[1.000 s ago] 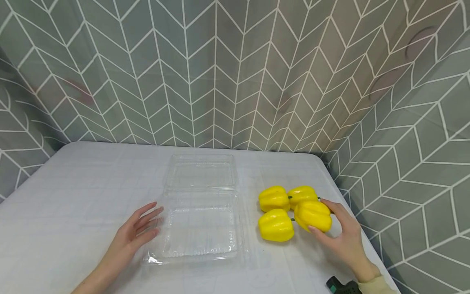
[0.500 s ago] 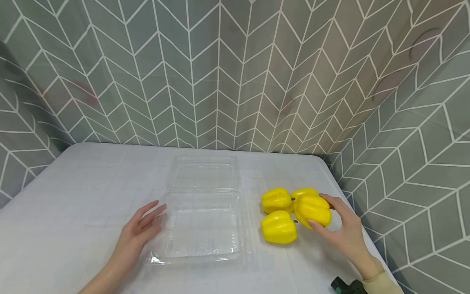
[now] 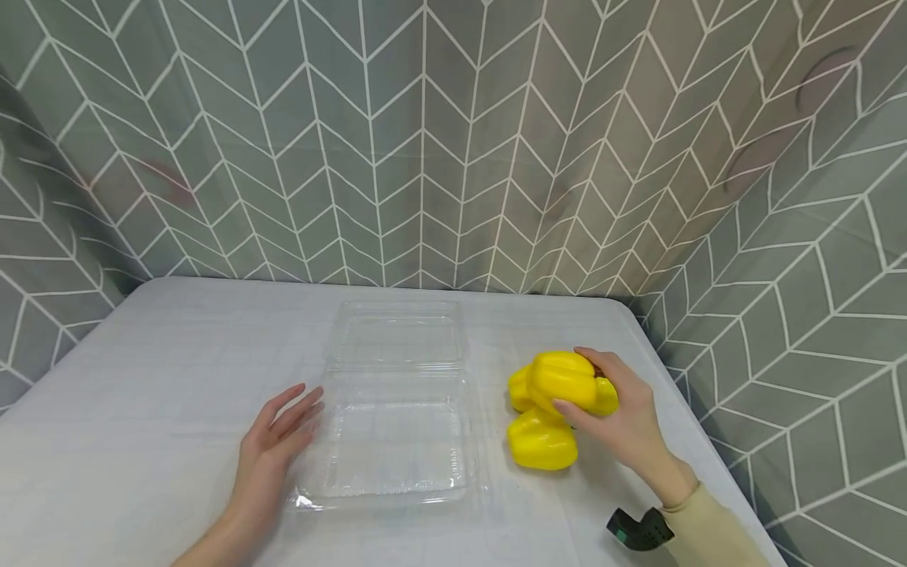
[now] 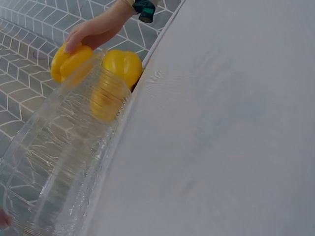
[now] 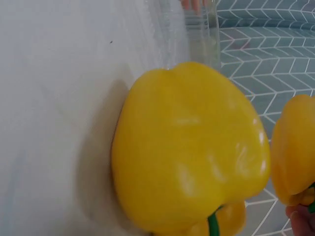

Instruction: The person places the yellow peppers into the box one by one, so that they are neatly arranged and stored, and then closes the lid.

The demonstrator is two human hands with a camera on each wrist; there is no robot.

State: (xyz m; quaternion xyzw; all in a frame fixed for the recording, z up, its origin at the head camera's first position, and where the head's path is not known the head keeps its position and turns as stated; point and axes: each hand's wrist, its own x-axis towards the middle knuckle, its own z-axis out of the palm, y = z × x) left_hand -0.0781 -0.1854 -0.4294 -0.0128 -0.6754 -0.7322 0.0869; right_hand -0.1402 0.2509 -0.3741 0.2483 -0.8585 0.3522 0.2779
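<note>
Spanning the back and right side: grey-green backdrop, white chevron lines. White-covered table next; far corners rounded, far edge right at the backdrop, right edge slanting toward the person. Clear plastic container lies opened flat near mid-table, lid half toward the far edge with a strip of cloth between, base half nearer the person. Widest stretch of cloth is to its left. Right sleeve runs close along the table's right edge, so that side is tight. Left hand: fingers relaxed and spread a bit, at the base's left rim; can't tell if it touches. Right hand: gripping the held pepper, thumb on the near side. That yellow pepper is up off the cloth, overlapping the others in the head view. On the table, right of the base with a strip of cloth between: near pepper mostly visible, left pepper and right pepper partly hidden. Dark device at the right wrist. Green stem on the foremost pepper, right wrist view.
</note>
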